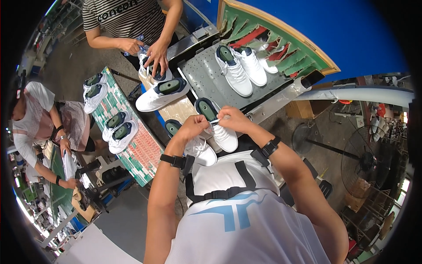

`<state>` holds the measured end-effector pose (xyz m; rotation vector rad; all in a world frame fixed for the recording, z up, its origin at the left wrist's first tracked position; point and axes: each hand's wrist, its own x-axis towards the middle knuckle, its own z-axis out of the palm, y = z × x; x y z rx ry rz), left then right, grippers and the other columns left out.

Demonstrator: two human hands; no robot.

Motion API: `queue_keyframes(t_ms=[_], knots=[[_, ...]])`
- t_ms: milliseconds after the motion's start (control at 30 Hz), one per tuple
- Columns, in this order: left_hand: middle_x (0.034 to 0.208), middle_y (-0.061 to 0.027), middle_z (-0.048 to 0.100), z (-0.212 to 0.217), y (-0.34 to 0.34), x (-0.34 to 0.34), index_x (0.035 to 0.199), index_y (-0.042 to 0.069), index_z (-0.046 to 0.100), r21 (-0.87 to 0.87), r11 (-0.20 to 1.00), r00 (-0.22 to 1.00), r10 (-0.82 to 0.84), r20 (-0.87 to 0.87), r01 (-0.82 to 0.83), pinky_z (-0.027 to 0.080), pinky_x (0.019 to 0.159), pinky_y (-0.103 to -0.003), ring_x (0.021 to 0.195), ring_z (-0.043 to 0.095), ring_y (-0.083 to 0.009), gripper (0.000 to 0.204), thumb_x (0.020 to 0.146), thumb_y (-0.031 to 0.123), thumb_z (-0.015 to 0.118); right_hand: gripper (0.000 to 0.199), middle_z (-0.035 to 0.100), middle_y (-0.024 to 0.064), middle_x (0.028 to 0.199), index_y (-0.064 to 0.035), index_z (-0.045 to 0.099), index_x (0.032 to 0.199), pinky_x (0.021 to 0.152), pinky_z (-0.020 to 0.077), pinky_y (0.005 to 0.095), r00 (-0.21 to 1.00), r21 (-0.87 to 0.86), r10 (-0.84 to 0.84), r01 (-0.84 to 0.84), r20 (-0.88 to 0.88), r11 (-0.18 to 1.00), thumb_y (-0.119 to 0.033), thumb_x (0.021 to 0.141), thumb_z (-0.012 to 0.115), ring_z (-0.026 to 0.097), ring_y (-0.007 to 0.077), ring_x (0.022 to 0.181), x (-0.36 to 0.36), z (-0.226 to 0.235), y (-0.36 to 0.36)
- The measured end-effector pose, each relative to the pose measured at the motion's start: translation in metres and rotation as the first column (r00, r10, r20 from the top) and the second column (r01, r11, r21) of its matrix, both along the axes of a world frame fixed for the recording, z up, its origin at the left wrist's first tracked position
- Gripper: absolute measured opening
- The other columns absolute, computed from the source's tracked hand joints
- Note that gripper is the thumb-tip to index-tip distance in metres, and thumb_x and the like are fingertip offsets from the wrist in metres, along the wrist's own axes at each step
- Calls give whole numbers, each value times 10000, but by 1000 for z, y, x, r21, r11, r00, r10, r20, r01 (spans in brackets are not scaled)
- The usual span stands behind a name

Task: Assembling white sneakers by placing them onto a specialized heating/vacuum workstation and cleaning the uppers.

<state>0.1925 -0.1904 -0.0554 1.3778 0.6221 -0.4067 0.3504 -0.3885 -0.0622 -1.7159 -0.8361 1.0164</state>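
Observation:
A white sneaker with a dark green insole stands close in front of me, toe pointing toward my body. My left hand is closed in a pinch at the left side of its tongue. Opposite it, my right hand pinches too, and a short piece of white shoelace runs between the two hands. Partly behind my left hand stands a second white sneaker, its laces loose on top. A larger-looking white sneaker lies sideways just beyond, on the brown-topped bench.
A grey perforated conveyor tray carries more white sneakers before a green strip curtain. Left is a patterned board with several sneakers. One co-worker handles a shoe across the bench; another works far left. A fan stands right.

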Motion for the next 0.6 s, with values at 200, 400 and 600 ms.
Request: queue_keyframes(t_ms=[200,400,600], knots=[[752,13,625,7,-2,-6,830,71,637,-64,997,999,47,5,-46,504,650,-277,688,588,-90,280,1065,203,712,136,610,116,954,-61,715,834,873,525,395,910,-72,266,-256,318,964,-158,802,805,650,312,969,0,43,-8],[738,43,573,31,-11,1,925,63,676,-142,990,996,-15,-85,3,521,650,-291,661,542,-79,254,1119,224,655,168,695,95,947,-53,753,898,813,547,385,974,2,34,-35,-225,999,-218,880,774,690,257,916,13,31,-17],[690,58,533,62,21,-11,1001,76,727,-83,996,989,3,-148,-16,530,546,-292,601,517,-64,237,1132,238,612,205,760,140,1093,20,726,1057,963,567,364,458,-6,-177,350,-871,937,-150,981,638,720,233,973,16,13,-41]])
